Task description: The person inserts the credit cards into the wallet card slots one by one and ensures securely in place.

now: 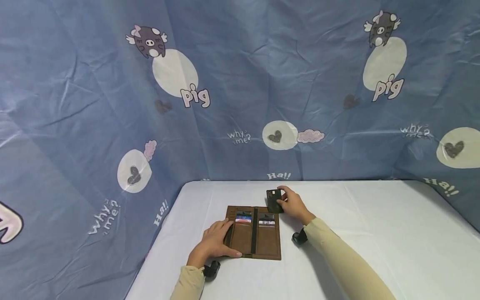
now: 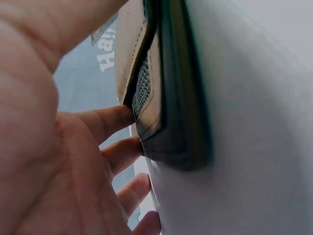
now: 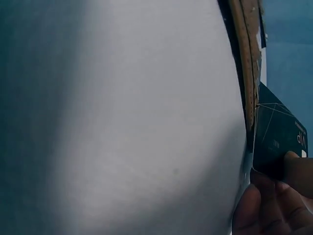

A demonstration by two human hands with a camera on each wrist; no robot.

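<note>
A brown bifold wallet [image 1: 243,239] lies spread open on the table, with several cards [image 1: 243,218] tucked in the slots of both halves. My left hand [image 1: 214,241] rests at its left side, thumb along the bottom edge and fingers reaching up the left edge. In the left wrist view, fingertips [image 2: 128,115] touch the wallet's side. Between thumb and fingers my right hand [image 1: 294,205] pinches a black VIP card [image 1: 273,199]. The card is tilted over the wallet's top right corner, its lower end overlapping that corner in the head view.
A white cloth covers the table [image 1: 360,233], which stretches widely to the right. Behind and to the left hangs a blue printed curtain [image 1: 240,96]. A black wrist camera [image 1: 299,237] sits at the right wrist, another camera [image 1: 211,270] at the left.
</note>
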